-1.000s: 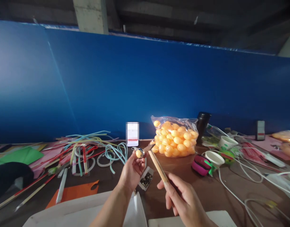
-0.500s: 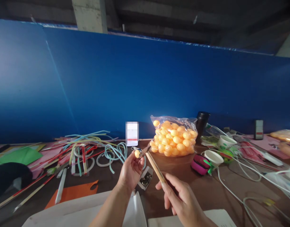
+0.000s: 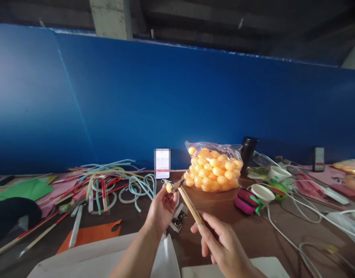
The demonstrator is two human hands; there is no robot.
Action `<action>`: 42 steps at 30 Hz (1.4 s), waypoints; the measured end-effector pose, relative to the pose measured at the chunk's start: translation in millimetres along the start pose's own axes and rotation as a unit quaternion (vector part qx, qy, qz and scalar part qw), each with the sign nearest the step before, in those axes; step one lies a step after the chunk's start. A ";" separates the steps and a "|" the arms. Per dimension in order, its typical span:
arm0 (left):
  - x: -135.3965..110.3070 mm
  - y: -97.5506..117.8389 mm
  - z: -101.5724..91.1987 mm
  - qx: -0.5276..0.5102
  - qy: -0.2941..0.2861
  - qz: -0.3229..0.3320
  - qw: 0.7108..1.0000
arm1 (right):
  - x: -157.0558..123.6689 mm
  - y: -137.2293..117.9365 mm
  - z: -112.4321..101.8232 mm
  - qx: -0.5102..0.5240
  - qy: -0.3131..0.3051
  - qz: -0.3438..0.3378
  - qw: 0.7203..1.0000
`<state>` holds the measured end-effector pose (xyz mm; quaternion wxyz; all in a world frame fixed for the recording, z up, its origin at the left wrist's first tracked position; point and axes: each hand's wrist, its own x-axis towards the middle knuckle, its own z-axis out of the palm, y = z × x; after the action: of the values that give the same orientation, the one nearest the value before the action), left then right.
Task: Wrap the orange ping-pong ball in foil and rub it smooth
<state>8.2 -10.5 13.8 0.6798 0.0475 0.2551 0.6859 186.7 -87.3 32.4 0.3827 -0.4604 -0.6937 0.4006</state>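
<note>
My left hand [image 3: 163, 208] is closed in a pinch around a small orange-yellow ball [image 3: 169, 188]. A shiny dark bit shows beside the ball, too small to name. My right hand [image 3: 213, 235] grips the wooden handle of a hammer [image 3: 190, 204], which slants up to the left. The hammer's narrow, dark metal head lies crosswise at the far end, against or very close to the ball and the left fingertips. Just below the left hand sits a small white box [image 3: 179, 219] of little dark metal pieces.
A clear bag of orange balls [image 3: 213, 170] stands behind my hands. Coiled tubes [image 3: 141, 189] and sticks lie left. A phone [image 3: 162, 164] leans at the back. A purple case [image 3: 246, 201], paper cups [image 3: 262, 193] and white cables are right. Another person's hand [image 3: 354, 183] shows far right.
Both hands, the ball and the hammer keep almost the same position. The whole view has shifted very slightly.
</note>
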 end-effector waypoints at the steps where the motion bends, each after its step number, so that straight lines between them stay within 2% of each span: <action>1: -0.4 0.2 0.0 0.004 -0.003 -0.002 1.000 | 0.1 0.4 0.1 0.001 0.001 -0.001 1.000; 5: -0.9 0.5 -1.5 0.031 -0.029 -0.015 0.999 | 0.9 1.1 0.6 0.009 0.007 -0.003 1.000; 21: 3.5 -2.3 -3.3 0.007 -0.017 0.015 1.000 | 1.9 2.0 4.2 0.010 0.004 -0.016 1.000; 42: 2.5 -3.1 -3.2 0.010 -0.040 0.017 0.999 | 2.6 2.7 2.2 -0.009 0.013 -0.009 1.000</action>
<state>9.5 -9.3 9.0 0.6771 0.0860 0.2344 0.6923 184.8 -84.6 29.5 0.3911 -0.4628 -0.6963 0.3848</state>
